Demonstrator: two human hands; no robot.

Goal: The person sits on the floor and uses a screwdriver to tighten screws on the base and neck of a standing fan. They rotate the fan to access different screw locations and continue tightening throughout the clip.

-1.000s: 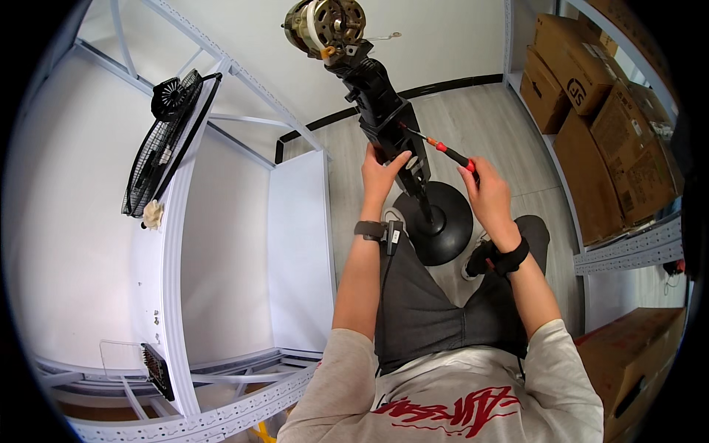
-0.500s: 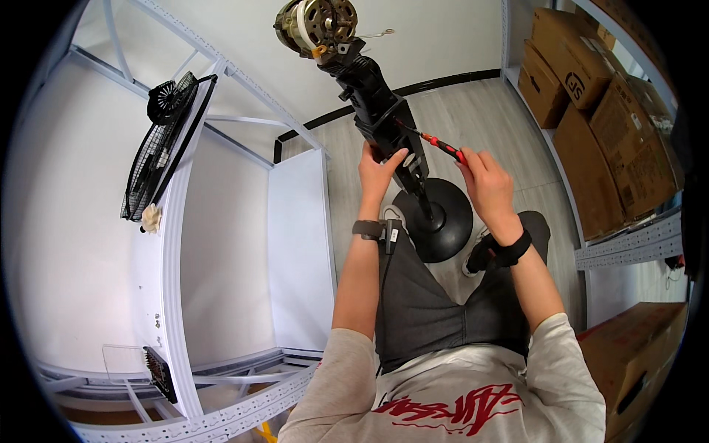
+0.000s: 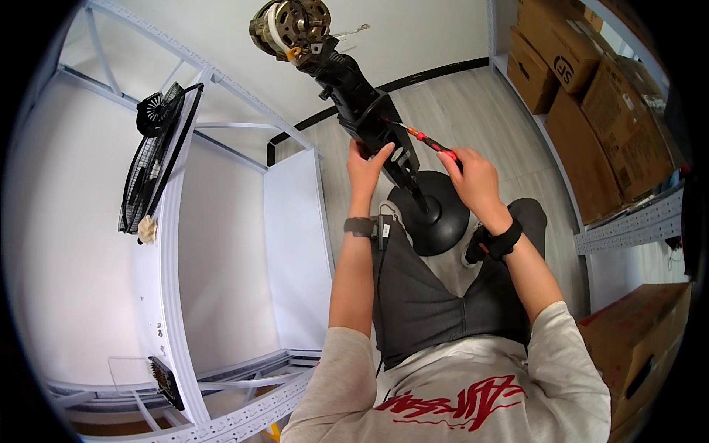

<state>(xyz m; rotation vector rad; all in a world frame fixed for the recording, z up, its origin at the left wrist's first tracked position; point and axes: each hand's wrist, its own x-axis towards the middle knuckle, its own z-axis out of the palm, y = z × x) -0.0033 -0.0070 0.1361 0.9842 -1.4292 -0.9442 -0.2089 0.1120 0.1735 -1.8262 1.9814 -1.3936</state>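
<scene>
A black pedestal fan stands in front of me with its metal motor (image 3: 299, 28) bare at the top. My left hand (image 3: 363, 171) is closed around the side of its black control housing (image 3: 378, 127), thumb on the front. In my right hand (image 3: 476, 181) is the handle of a red and black screwdriver (image 3: 434, 143). Its shaft slants up and left, and the tip meets the front of the housing; whatever it touches there is too small to make out. Below, the round black base (image 3: 436, 230) rests on the floor between my feet.
On the white shelf (image 3: 168, 284) to my left lie a black fan grille (image 3: 148, 173), a cream-coloured knob-like piece (image 3: 147, 229), several small metal bits and a dark case of bits (image 3: 165, 382). Cardboard boxes (image 3: 583, 151) fill the rack on the right; another box (image 3: 639, 347) is nearer me.
The whole view has shifted slightly, so the fan and both hands sit a little farther left. My grip and the screwdriver's contact with the housing look the same.
</scene>
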